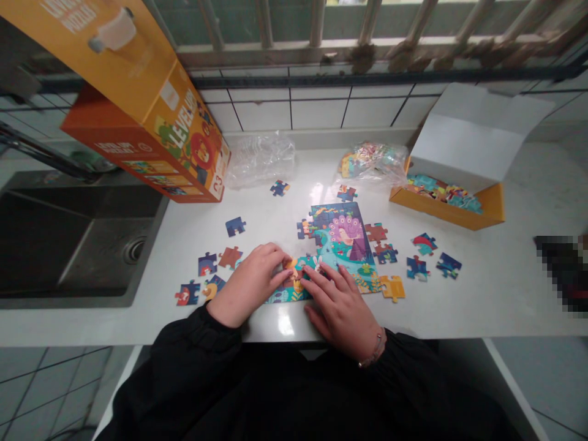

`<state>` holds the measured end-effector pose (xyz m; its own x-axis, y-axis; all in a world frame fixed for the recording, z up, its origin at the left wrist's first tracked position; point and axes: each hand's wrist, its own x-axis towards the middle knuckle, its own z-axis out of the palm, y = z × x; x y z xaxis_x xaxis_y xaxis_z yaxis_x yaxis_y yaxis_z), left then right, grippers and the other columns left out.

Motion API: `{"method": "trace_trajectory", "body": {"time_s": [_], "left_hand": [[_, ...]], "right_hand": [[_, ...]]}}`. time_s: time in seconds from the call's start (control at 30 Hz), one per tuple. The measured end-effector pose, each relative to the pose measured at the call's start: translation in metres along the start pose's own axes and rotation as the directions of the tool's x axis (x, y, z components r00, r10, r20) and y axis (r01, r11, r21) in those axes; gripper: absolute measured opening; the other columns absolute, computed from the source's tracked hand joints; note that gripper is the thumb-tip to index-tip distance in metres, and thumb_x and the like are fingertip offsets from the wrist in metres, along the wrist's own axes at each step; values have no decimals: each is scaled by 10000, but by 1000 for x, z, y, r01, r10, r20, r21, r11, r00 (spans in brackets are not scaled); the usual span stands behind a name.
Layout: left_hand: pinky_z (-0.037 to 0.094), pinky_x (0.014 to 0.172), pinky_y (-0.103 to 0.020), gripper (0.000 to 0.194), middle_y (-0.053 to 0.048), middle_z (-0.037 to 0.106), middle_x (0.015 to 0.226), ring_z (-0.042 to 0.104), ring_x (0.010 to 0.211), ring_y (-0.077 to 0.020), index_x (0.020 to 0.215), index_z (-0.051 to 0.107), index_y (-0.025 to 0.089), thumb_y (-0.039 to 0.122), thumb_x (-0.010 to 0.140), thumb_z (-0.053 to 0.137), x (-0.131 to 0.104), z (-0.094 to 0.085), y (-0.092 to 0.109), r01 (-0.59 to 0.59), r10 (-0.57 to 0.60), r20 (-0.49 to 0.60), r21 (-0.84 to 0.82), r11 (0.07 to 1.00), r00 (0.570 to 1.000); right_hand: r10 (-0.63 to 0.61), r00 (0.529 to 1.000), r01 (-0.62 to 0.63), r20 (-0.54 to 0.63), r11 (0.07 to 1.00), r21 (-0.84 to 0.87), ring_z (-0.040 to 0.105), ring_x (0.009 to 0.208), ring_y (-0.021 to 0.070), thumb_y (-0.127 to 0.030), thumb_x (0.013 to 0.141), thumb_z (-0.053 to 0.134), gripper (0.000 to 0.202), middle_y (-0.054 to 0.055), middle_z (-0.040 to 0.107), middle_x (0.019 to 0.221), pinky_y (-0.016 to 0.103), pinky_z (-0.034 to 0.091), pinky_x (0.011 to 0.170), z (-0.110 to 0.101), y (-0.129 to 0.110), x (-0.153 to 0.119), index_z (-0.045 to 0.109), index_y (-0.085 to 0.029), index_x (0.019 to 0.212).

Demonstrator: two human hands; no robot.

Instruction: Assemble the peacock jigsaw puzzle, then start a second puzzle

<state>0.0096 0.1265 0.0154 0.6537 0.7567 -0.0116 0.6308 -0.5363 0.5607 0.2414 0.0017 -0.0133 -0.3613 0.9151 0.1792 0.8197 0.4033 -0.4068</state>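
A partly joined jigsaw puzzle [346, 236] with a purple peacock lies flat on the white counter. My left hand [250, 282] is at its lower left part, thumb and fingers bent round a piece with an orange patch. Over the puzzle's lower edge rests my right hand [340, 306], fingers spread and fingertips on joined pieces near a white rabbit. Loose pieces lie on both sides, among them a brown piece [230, 257] beside my left hand and a yellow piece [392, 288] right of my right hand.
An orange puzzle box [184, 135] stands at the back left, beside a dark sink [87, 245]. Clear plastic wrap [261, 159] and a bag of pieces [374, 160] lie near the tiled wall. At the back right, an open yellow box [445, 207] holds more pieces.
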Motion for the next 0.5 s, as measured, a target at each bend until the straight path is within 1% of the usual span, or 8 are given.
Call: {"method": "trace_trajectory", "body": {"time_s": [0.13,0.3,0.4,0.5], "left_hand": [[545,987,-432,116,-83,706,1138,659,1105,-264,1114,715,195,263,1020,721,-1,2,0,-18,18,-1,32,999,1000],[553,985,-448,116,-91,702,1151,653,1108,-273,1126,714,195,269,1042,686,-4,4,3,-28,30,-17,86,996,999],[553,1005,-449,195,-95,695,1210,654,1138,-277,1179,707,206,314,1020,738,-6,4,4,-42,44,-21,81,996,999],[553,1024,-446,240,-92,691,1243,654,1168,-277,1217,700,215,315,1006,760,-9,5,3,-46,48,-30,65,997,998]], "right_hand": [[-16,1000,16,23,1000,-5,373,1624,322,-367,1095,584,524,-5,473,1738,585,111,1388,0,0,1,554,-276,1610],[-18,999,19,32,1000,-18,370,1630,321,-391,1095,591,539,9,489,1727,584,90,1391,0,0,1,547,-291,1622],[-17,999,18,35,1000,-22,374,1629,318,-413,1094,595,570,9,487,1729,588,100,1391,1,0,0,517,-297,1647],[-16,999,17,33,1000,-15,369,1631,318,-433,1100,587,552,-2,481,1732,582,92,1393,2,1,0,536,-298,1633]]}}
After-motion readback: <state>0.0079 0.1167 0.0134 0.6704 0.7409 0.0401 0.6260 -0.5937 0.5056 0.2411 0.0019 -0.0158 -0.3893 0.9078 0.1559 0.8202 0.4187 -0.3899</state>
